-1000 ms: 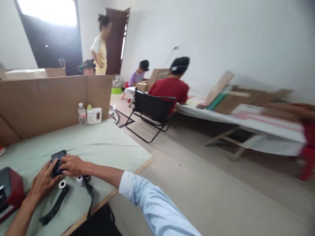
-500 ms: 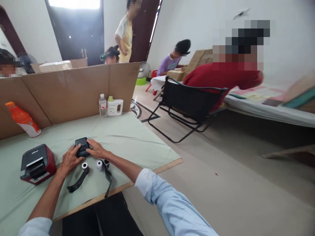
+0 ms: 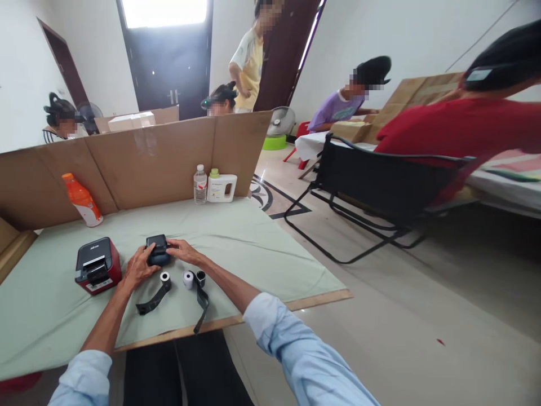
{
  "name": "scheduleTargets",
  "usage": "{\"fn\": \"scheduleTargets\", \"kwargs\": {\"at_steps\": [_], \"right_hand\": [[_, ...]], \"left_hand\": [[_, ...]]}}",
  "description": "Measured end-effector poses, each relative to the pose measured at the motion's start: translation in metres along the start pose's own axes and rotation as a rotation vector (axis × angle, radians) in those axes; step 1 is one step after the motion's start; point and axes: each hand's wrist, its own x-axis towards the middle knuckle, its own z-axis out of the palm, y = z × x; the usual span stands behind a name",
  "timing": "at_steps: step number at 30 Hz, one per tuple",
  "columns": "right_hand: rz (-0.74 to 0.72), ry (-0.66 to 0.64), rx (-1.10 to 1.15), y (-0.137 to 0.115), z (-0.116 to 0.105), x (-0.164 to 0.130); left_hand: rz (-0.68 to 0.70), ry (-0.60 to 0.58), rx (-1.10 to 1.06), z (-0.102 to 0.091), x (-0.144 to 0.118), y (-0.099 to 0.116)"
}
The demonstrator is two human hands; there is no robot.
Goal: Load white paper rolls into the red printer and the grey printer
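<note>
Both hands clasp small black printer on desk, centre-near: left hand wraps near-left side, right hand presses fingers on far-right edge. Paper rolls lie loose just near printer, none visibly loaded; black straps lie beside rolls. Red printer left, untouched. Labels too small to read.

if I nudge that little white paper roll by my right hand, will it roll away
Probably not far: the small white paper roll seems to stand on its flat end on the pale green cloth-covered table. It looks light, so a nudge may tip it; then it could roll.
</note>
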Motion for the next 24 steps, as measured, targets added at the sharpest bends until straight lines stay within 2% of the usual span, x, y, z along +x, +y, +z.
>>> {"fn": "scheduleTargets", "kwargs": {"at_steps": [3, 6, 9, 14, 20, 24], "right_hand": [[0.05, 0.01, -0.032, 0.008, -0.002, -0.003], [0.065, 0.151, -0.245, 0.014, -0.012, -0.012], [0.055, 0.258, -0.407, 0.018, -0.024, -0.025], [0.026, 0.3, -0.498, 0.023, -0.03, -0.044], [0.006, 0.248, -0.585, 0.021, -0.021, -0.043], [0.029, 0.05, -0.415, 0.01, -0.014, -0.029]], "left_hand": [[0.02, 0.04, -0.106, 0.004, -0.005, -0.005], [0.031, 0.093, -0.253, 0.007, -0.009, -0.011], [-0.022, 0.106, -0.401, 0.009, -0.013, -0.015], [-0.079, 0.114, -0.577, 0.013, -0.017, -0.017], [-0.096, 0.12, -0.647, 0.018, -0.013, -0.021], [-0.066, 0.102, -0.643, 0.02, -0.011, -0.022]]}}
